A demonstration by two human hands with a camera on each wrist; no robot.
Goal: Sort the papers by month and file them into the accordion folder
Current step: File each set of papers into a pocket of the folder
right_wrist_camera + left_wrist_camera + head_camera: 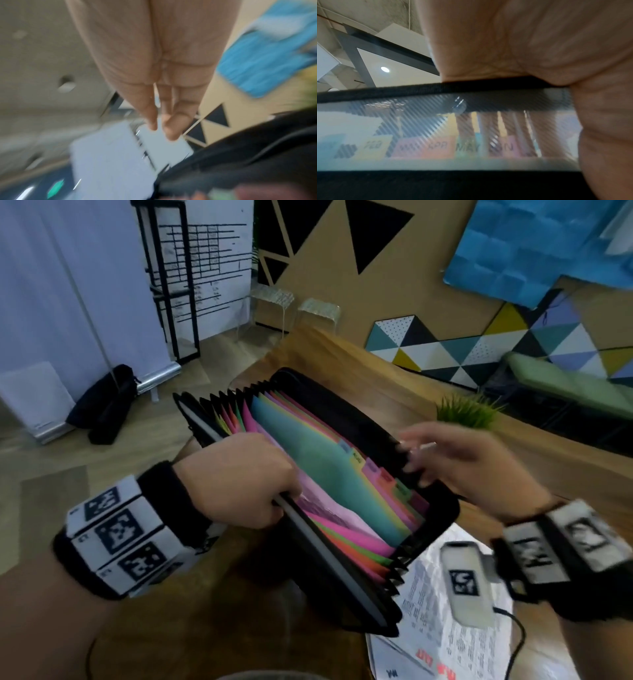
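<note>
Two hands work the folder: the left hand grips its near edge, the right hand hovers with fingers straight, holding nothing.

even, soft indoor light fills the head view, with no hard shadows on the bench. straight lines bow toward the edges of that wide lens. the right hand is smeared by motion blur; the left hand is sharper. the left wrist view shows a round ceiling lamp and glare on the accordion folder. the right wrist view is badly blurred, perhaps by movement.
</note>
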